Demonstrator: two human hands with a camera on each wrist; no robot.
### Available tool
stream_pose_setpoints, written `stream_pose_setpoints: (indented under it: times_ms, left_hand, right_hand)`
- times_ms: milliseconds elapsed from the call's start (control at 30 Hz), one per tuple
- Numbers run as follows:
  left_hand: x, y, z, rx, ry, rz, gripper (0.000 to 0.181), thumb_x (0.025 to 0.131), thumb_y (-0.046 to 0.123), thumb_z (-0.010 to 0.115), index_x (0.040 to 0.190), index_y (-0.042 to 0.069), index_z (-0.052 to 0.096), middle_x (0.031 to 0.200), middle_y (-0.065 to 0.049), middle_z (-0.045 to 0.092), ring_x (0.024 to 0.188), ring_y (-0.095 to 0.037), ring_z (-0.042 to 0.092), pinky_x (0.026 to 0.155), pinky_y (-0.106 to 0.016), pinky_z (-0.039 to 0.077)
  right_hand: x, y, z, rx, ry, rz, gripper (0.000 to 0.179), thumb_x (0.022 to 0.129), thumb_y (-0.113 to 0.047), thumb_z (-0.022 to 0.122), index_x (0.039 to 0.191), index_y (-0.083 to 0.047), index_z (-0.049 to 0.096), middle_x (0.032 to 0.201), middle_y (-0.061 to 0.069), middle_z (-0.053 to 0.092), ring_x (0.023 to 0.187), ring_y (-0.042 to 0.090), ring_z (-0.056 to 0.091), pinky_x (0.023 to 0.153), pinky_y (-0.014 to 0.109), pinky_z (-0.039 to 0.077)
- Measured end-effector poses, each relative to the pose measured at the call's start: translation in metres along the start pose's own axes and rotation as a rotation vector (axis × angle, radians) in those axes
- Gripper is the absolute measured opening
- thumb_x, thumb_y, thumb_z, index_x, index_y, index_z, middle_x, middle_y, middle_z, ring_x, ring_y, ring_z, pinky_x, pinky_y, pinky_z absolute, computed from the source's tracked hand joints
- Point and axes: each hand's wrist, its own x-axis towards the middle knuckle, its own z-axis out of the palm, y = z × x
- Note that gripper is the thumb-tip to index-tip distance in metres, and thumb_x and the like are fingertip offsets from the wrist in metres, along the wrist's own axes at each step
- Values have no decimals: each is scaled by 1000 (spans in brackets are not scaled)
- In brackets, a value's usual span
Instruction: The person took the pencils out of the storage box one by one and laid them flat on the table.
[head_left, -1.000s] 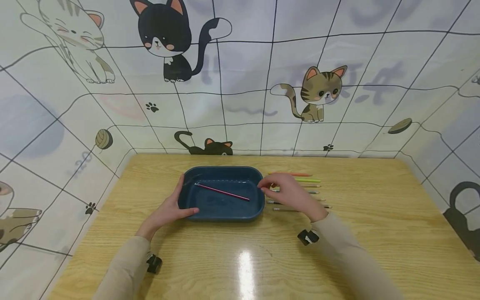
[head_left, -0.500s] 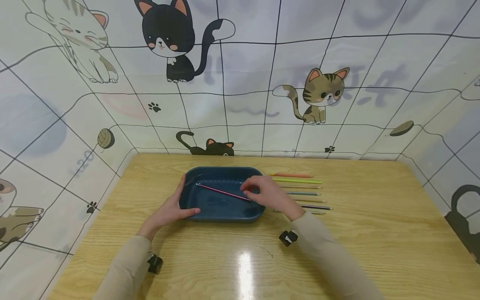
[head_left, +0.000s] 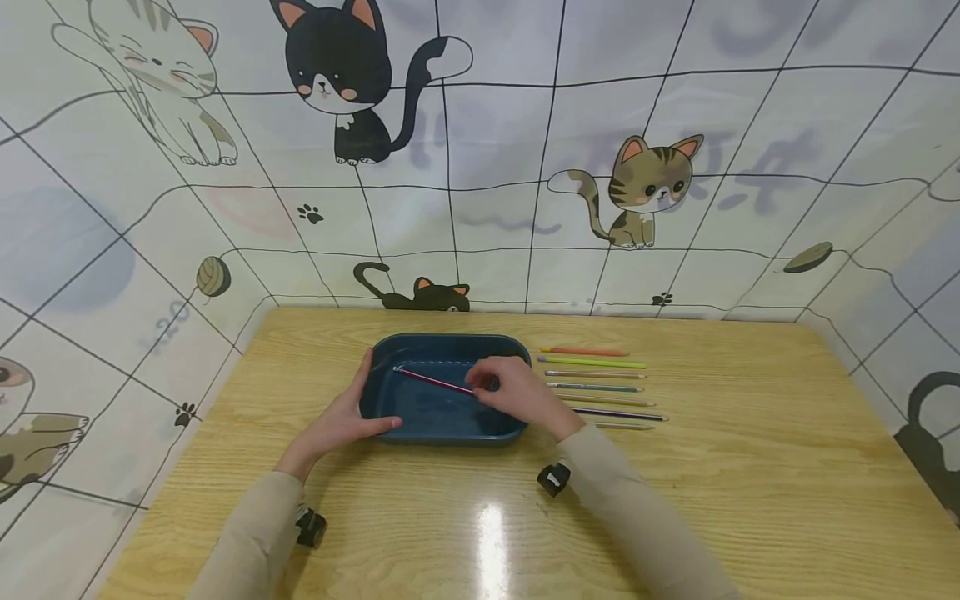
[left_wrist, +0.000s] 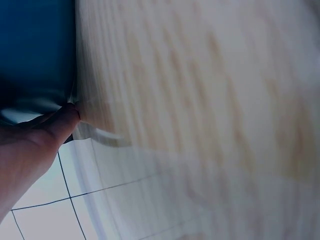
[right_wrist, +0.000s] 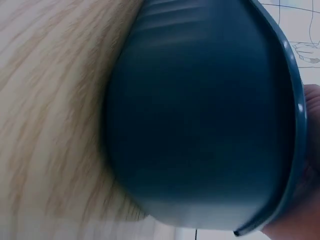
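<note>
A dark blue rectangular dish [head_left: 442, 437] sits on the wooden table. My left hand [head_left: 348, 417] holds its left end, thumb over the near rim and fingers along the outer side; the left wrist view shows that hand at the dish's edge. Inside, a dark pink pencil [head_left: 431, 379] lies slantwise. My right hand [head_left: 513, 392] reaches over the right rim with fingers bent, thumb and fingertips right at the pencil, covering its right end. I cannot tell whether they pinch it. In the right wrist view, the dish's outer wall [right_wrist: 195, 115] hides the fingertips.
To the right of the dish, several pencils lie side by side in a row, among them an orange one [head_left: 585, 352], a yellow-green one [head_left: 600, 362] and a dark one [head_left: 622, 413]. A cat-patterned sheet [head_left: 495, 225] rises behind the table and at both sides.
My right hand has moved left from the dish's right rim to the pencil inside, uncovering more of the pencil row. The left hand stays on the dish, and the pencil lies as before.
</note>
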Motion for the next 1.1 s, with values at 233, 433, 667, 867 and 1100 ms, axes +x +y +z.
stream_pose_setpoints:
  times_ms: [233, 433, 667, 867, 1100]
  left_hand:
    - [0, -1, 1, -3, -1, 9, 117, 81, 30, 79, 155, 17, -11, 159, -17, -6, 142, -42, 3, 108, -63, 13]
    - [0, 2, 2, -15, -7, 16, 117, 80, 25, 80, 155, 16, -10, 159, -18, -6, 143, -42, 3, 108, -63, 13]
    - [1, 0, 3, -22, -7, 16, 116, 81, 29, 79, 155, 16, -10, 160, -17, -7, 143, -41, 1, 109, -62, 11]
    - [0, 1, 4, -31, -6, 17, 117, 81, 25, 80, 155, 19, -10, 160, -16, -6, 143, -41, 2, 109, -62, 13]
    - [-1, 3, 1, -26, 2, 16, 117, 80, 24, 80, 155, 17, -9, 160, -16, -5, 143, -41, 3, 109, -62, 13]
  right_hand:
    - [11, -1, 8, 25, -18, 40, 20, 87, -4, 70, 107, -4, 68, 93, 1, 65, 85, 14, 59, 76, 27, 49]
    - [17, 1, 15, 61, -24, 101, 29, 86, -1, 70, 115, -4, 64, 94, 1, 63, 84, 14, 59, 75, 27, 49]
    - [24, 6, 23, 23, -23, 146, 26, 85, 1, 70, 110, -4, 65, 92, 3, 63, 84, 16, 59, 75, 29, 49]
    - [27, 5, 26, -86, -93, 189, 31, 83, 1, 72, 113, -4, 64, 96, 6, 64, 89, 20, 59, 80, 35, 50]
    - [30, 6, 29, -171, -113, 137, 32, 82, 7, 67, 113, -2, 64, 95, 9, 62, 90, 23, 59, 81, 38, 50]
